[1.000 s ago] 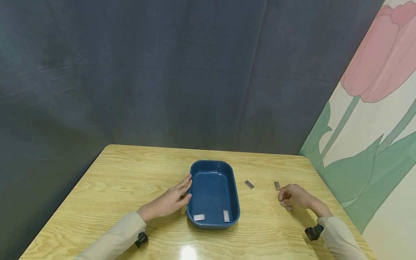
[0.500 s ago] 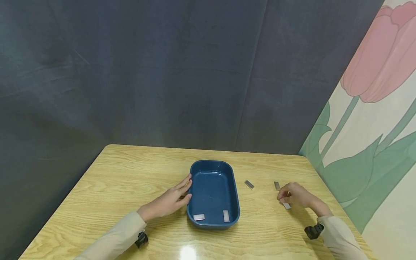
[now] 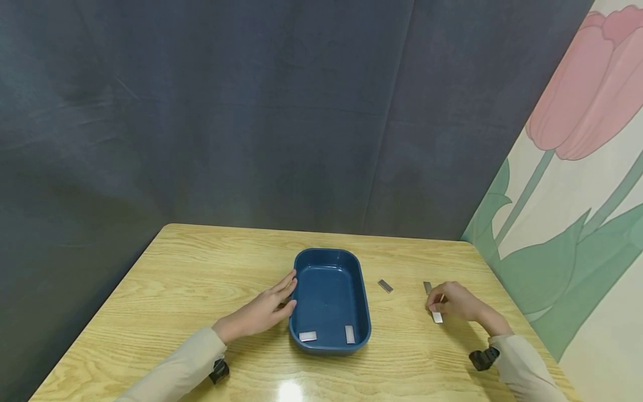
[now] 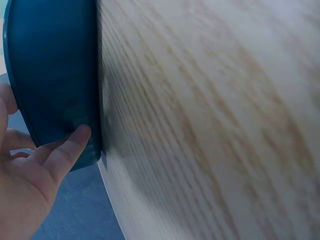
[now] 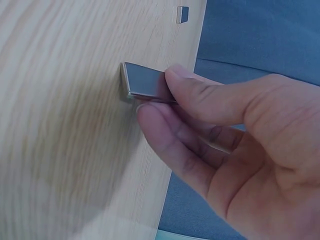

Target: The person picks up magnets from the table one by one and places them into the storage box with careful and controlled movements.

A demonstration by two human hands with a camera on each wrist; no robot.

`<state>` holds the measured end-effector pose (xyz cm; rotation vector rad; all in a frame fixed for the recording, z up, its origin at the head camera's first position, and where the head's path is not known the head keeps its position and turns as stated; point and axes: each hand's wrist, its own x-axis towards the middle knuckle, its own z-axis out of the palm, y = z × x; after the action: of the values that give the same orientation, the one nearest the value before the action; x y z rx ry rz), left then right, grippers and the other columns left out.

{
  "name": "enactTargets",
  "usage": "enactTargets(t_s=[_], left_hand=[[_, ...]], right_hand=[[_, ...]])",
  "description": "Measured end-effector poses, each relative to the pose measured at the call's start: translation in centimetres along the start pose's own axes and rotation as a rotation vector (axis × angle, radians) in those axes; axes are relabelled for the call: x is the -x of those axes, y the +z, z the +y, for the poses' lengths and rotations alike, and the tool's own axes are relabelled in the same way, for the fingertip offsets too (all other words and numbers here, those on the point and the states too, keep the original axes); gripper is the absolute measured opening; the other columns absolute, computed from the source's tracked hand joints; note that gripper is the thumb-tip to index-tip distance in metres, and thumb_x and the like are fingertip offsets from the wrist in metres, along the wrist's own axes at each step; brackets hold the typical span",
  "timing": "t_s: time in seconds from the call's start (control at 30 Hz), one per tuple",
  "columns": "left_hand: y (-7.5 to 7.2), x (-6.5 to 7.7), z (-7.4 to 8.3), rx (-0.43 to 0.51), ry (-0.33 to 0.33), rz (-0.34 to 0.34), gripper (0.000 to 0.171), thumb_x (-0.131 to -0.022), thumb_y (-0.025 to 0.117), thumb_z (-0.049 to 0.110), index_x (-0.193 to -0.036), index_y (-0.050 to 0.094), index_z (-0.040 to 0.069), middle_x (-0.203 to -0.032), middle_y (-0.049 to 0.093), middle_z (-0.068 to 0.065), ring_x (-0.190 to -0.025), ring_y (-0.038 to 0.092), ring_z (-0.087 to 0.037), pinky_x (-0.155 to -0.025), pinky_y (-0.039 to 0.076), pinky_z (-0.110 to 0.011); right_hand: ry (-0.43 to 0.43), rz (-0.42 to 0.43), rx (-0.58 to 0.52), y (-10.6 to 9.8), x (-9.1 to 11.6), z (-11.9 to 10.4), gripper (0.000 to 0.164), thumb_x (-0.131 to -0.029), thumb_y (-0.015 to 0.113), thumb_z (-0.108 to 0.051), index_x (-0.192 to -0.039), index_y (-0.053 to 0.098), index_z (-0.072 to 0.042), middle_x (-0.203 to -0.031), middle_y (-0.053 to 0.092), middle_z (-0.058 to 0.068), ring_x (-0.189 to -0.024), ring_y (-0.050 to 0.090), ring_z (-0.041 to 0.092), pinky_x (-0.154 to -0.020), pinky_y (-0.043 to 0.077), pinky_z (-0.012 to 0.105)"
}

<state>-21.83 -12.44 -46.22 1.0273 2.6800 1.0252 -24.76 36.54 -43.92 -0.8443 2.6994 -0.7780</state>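
My right hand (image 3: 456,301) is over the right part of the table, pinching a small flat silvery metal block (image 5: 145,81) between thumb and fingers. In the right wrist view one end of that block sticks out beyond the fingertips, close to the wood. My left hand (image 3: 258,315) rests its extended fingers against the outer left wall of a blue plastic tray (image 3: 365,307). The left wrist view shows those fingers on the tray's side (image 4: 55,75). Inside the tray, at its near end, lie a left metal block (image 3: 308,336) and a right metal block (image 3: 349,334).
Another metal block (image 3: 385,285) lies on the wooden table (image 3: 201,268) just right of the tray. A further block (image 3: 427,287) sits beside my right hand, partly covered by it. A dark curtain (image 3: 251,111) hangs behind, and a painted wall (image 3: 577,223) borders the right side.
The block at my right hand has turned and shifted slightly left, now showing a bright face below the fingers. My right hand has edged left with it. Left hand and tray stay put.
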Motion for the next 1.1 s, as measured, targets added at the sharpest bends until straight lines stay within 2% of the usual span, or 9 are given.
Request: enactTargets(t_s=[0.47,1.1], left_hand=[[0.0,0.1,0.1,-0.001,0.003,0.001,0.058,-0.108,0.046,0.024,-0.152,0.026,-0.005,-0.164,0.007,-0.014,-0.140,0.036,-0.027,-0.103,0.045,-0.038],[0.1,0.0,-0.2,0.004,0.020,0.002,0.058,-0.108,0.046,0.024,-0.152,0.025,-0.005,-0.164,0.007,-0.015,-0.141,0.033,-0.028,-0.104,0.044,-0.039]], right_hand=[[-0.012,0.013,-0.012,0.2,-0.5,-0.5,0.008,-0.089,0.069,0.003,-0.088,0.074,-0.003,-0.078,0.069,0.000,-0.060,0.060,0.011,-0.053,0.051,0.025],[-0.048,0.029,-0.017,0.0,-1.3,-1.8,0.008,-0.089,0.069,0.005,-0.092,0.073,0.000,-0.083,0.069,0.003,-0.064,0.065,0.016,-0.058,0.053,0.026]])
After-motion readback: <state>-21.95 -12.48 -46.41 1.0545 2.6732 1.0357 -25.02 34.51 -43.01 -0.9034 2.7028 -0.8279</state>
